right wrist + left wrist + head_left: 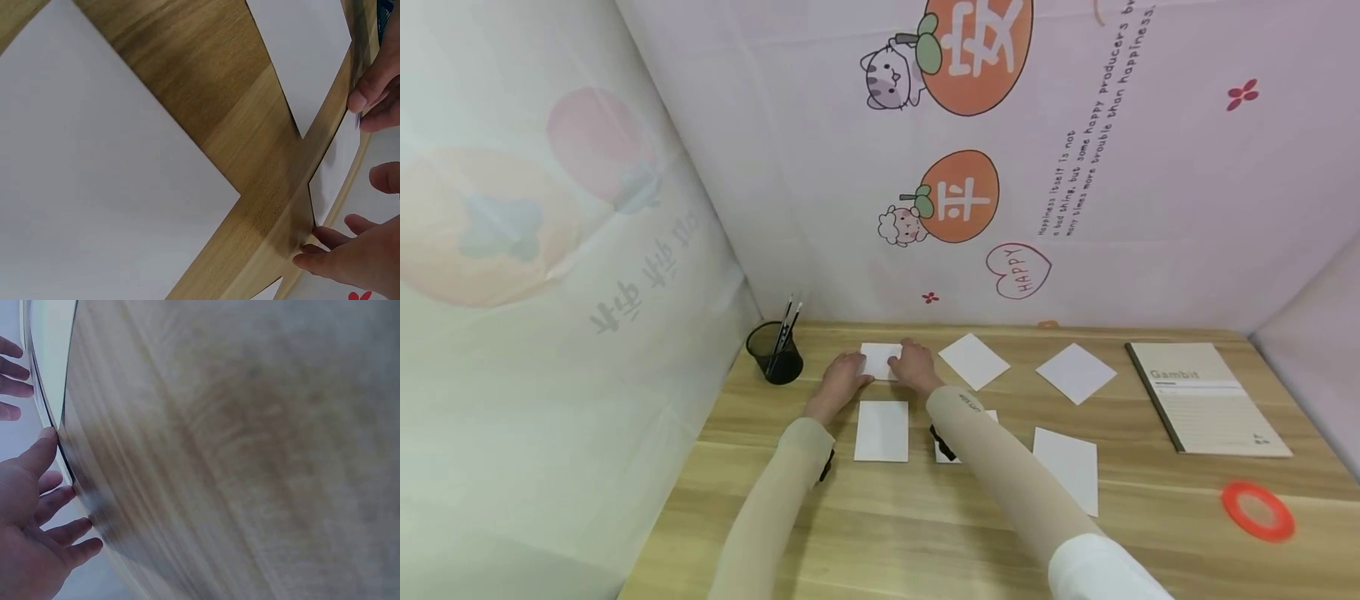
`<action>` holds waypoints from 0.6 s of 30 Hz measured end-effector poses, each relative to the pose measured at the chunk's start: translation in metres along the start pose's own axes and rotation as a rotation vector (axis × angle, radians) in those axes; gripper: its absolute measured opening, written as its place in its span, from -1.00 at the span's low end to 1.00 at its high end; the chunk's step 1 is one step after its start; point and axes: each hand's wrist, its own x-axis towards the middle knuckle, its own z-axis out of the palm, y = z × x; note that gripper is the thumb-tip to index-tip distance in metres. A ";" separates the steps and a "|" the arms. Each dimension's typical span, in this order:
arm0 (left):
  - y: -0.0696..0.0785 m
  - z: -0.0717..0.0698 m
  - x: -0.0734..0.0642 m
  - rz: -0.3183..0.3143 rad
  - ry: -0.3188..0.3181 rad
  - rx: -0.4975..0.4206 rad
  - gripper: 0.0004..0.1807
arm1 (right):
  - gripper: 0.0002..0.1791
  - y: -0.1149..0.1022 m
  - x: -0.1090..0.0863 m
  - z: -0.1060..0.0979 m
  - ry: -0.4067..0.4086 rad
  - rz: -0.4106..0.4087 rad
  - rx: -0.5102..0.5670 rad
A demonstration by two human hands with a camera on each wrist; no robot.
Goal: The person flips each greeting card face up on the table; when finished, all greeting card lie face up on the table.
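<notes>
A small white sheet of paper [878, 360] lies near the back of the wooden table, between both hands. My left hand [842, 379] is at its left edge; in the right wrist view the left thumb [358, 101] and fingers pinch a corner of it. At the right edge is my right hand [916, 367]. Its fingertips [319, 250] touch the table by the sheet's corner, fingers extended and thumb raised, in the right wrist view. Another white sheet [882, 431] lies flat just in front of the hands.
Two white sheets, one [974, 362] and another [1077, 372], lie turned like diamonds to the right. My right forearm partly covers two nearer sheets [1078, 467]. A black mesh pen holder [784, 367] stands left, a notebook [1213, 400] and red ring [1258, 511] right.
</notes>
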 end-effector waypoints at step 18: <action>0.001 -0.005 0.002 0.024 -0.016 0.016 -0.41 | -0.48 0.002 0.004 -0.011 0.048 0.027 0.271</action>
